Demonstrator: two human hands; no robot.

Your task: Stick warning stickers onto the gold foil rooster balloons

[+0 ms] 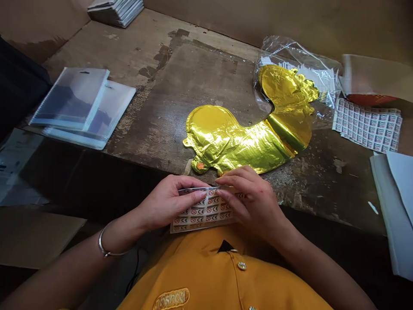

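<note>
In front of my lap, a sheet of small CE stickers (206, 211) is tilted up toward me. My left hand (167, 200) grips its upper left edge, thumb on the printed face and fingers behind. At the upper right part of the sheet, my right hand (253, 198) has its thumb and fingers closed at the top edge; whether a single sticker is lifted there I cannot make out. Just beyond both hands, a flat gold foil balloon (245, 142) with a curved shape lies on the wooden table (206, 73). A small orange round mark (200, 165) shows on its near left tab.
Clear plastic sleeves (72, 99) are piled at the left. A transparent bag (290, 51) with white strips lies behind the balloon. More sticker sheets (368, 122) and white paper (392, 215) are at the right. A folded stack (116, 10) stands at the far left corner.
</note>
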